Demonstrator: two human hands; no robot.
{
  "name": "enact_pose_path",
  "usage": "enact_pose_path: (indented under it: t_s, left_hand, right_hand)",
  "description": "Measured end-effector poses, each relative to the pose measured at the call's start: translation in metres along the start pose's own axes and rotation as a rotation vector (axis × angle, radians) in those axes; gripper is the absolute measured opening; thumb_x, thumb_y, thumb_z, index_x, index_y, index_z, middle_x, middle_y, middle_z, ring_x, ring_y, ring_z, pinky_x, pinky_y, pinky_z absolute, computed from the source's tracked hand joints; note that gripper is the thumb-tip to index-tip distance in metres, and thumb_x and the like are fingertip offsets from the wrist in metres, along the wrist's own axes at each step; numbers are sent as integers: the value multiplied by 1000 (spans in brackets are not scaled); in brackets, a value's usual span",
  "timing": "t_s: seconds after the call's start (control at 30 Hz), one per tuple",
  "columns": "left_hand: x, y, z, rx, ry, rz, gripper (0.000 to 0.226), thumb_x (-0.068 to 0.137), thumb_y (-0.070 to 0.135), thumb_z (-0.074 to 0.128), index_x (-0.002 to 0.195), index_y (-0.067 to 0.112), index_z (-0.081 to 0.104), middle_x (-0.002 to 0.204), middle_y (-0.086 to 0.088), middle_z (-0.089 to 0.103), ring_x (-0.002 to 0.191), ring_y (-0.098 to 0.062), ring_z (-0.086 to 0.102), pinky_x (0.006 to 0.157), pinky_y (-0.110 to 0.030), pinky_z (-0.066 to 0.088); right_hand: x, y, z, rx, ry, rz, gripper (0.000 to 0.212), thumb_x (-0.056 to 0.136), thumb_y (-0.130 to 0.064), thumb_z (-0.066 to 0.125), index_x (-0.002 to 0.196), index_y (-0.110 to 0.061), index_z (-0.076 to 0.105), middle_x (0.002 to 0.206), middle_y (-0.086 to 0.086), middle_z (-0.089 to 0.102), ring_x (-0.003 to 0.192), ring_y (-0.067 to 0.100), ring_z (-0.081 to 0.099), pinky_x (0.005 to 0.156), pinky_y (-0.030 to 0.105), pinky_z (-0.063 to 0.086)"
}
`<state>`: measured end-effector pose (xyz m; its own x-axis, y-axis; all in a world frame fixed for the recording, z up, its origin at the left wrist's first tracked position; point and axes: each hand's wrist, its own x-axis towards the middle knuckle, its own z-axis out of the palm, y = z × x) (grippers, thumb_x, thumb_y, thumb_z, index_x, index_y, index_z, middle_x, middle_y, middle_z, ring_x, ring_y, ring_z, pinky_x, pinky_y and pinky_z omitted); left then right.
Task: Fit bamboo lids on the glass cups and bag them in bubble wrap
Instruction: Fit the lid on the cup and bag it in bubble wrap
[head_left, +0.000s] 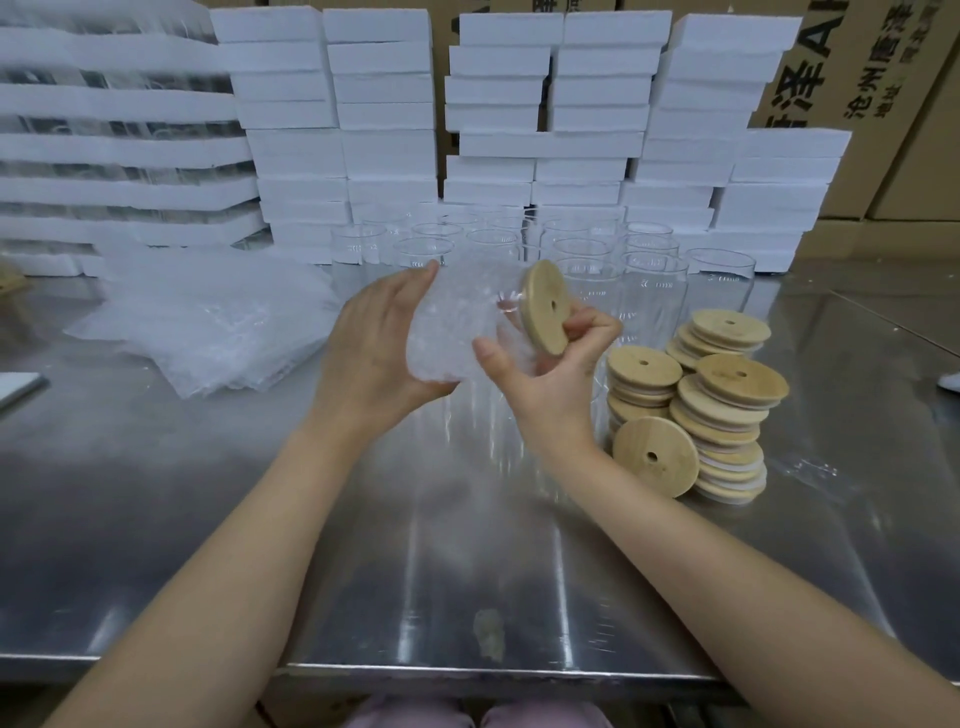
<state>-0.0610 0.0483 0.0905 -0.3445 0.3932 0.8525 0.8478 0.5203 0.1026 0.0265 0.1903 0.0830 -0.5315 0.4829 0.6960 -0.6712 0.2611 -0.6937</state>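
A glass cup lies sideways in a bubble wrap bag (457, 322), held above the table between both hands. My left hand (371, 348) grips the bagged bottom end, fingers curled round it. A bamboo lid (545, 306) with a small centre hole caps the cup's mouth, facing right. My right hand (550, 374) holds the lidded end, fingers curled at the lid's rim and thumb against the bag. Several open glass cups (644, 275) stand behind the hands. Stacks of bamboo lids (717, 410) sit to the right.
A loose pile of bubble wrap bags (208, 322) lies at the left on the steel table (467, 571). White foam trays (389, 130) are stacked along the back, with cardboard boxes (857, 78) behind them. A flat white item (18, 387) sits at the left edge.
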Motion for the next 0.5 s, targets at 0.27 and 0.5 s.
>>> enact_pose_path:
  t_s: [0.27,0.5]
  left_hand:
    - [1,-5,1,85,136,19,119,50,42,92,144,13,26,130,-9,51,114,-25,47,92,-38,41]
    - [2,-7,-5,-23,56,-304,125,53,41,91,149,25,13,137,-7,50,118,-31,51,92,-47,46]
  right_hand:
    - [7,8,-9,-45,-412,38,42,76,-47,69,92,-26,36,104,-2,46,96,5,48,85,29,41]
    - [26,-4,-19,-398,-275,-639,8,81,-2,75,77,2,68,128,15,48,101,19,55,91,23,47]
